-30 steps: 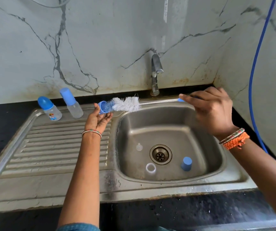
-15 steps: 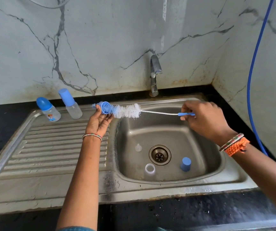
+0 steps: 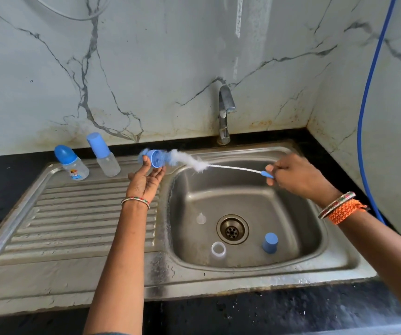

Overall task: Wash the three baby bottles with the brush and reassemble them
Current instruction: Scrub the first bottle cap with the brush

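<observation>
My left hand pinches a blue screw ring above the drainboard's right end. The bottle brush, with blue and white bristles and a wire stem, passes through that ring. My right hand grips the brush's blue handle tip over the sink basin. In the basin lie a clear teat, an open clear bottle body and a blue cap. Two capped baby bottles stand at the back of the drainboard: a round-capped one and a tall-capped one.
The tap stands behind the basin against the marble wall, with no water running. A ribbed steel drainboard fills the left side. A blue hose hangs down the right wall. Black counter borders the sink in front.
My right hand has dropped lower and pushed the brush further left, so its blue bristles now poke out beyond the ring. My left hand kept hold of the ring.
</observation>
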`<act>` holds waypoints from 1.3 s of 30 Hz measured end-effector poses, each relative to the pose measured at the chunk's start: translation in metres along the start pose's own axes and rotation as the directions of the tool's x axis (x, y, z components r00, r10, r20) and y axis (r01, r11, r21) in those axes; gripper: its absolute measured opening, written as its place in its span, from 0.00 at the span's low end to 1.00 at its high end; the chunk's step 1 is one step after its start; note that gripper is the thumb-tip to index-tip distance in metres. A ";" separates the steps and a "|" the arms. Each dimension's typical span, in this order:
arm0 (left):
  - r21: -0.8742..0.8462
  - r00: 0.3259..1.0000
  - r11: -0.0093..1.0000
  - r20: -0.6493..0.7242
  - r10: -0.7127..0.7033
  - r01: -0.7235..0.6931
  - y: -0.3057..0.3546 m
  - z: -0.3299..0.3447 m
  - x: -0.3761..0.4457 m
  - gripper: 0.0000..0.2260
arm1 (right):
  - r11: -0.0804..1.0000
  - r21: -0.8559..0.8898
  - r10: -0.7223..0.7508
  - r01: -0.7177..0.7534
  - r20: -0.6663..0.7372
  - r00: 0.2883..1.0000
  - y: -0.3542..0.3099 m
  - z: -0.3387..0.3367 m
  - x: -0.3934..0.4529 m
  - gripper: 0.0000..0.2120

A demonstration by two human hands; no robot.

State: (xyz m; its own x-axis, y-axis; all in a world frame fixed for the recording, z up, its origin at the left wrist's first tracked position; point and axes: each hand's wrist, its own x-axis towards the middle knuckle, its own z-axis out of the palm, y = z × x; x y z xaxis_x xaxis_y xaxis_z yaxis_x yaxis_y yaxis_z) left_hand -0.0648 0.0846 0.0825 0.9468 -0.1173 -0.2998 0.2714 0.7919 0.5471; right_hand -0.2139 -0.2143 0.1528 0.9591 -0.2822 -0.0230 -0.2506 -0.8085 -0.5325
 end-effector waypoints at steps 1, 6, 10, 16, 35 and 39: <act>0.006 1.000 1.000 0.004 -0.004 0.004 0.001 0.000 0.000 0.69 | 0.999 -0.025 0.025 -0.024 0.058 0.998 0.000 0.000 0.000 0.17; -0.043 0.999 0.999 -0.025 -0.019 0.018 0.001 -0.005 0.006 0.72 | 0.999 0.000 -0.049 0.049 0.012 0.999 0.003 0.005 -0.003 0.09; -0.044 1.000 0.999 0.016 -0.019 0.019 -0.001 -0.004 0.005 0.70 | 0.991 -0.090 -0.110 0.104 -0.069 0.992 0.000 0.002 -0.005 0.08; -0.055 0.999 0.998 0.034 0.010 -0.008 -0.003 -0.003 0.005 0.47 | 0.998 0.032 -0.056 0.053 0.104 0.993 -0.001 -0.001 0.001 0.16; -0.016 0.999 0.999 0.026 0.034 -0.034 0.004 -0.009 0.012 0.68 | 0.964 0.052 -0.232 0.262 -0.324 0.917 -0.008 0.012 -0.007 0.07; -0.022 0.999 0.999 0.028 0.045 -0.044 0.002 -0.007 0.011 0.67 | 0.932 0.046 -0.333 0.360 -0.290 0.897 -0.009 0.013 -0.006 0.09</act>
State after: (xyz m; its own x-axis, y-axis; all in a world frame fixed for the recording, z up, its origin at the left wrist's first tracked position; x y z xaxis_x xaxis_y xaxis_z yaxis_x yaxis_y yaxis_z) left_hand -0.0551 0.0889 0.0748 0.9624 -0.0987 -0.2531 0.2257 0.8091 0.5427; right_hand -0.2156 -0.1985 0.1464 0.9057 -0.1342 0.4022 0.1184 -0.8309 -0.5437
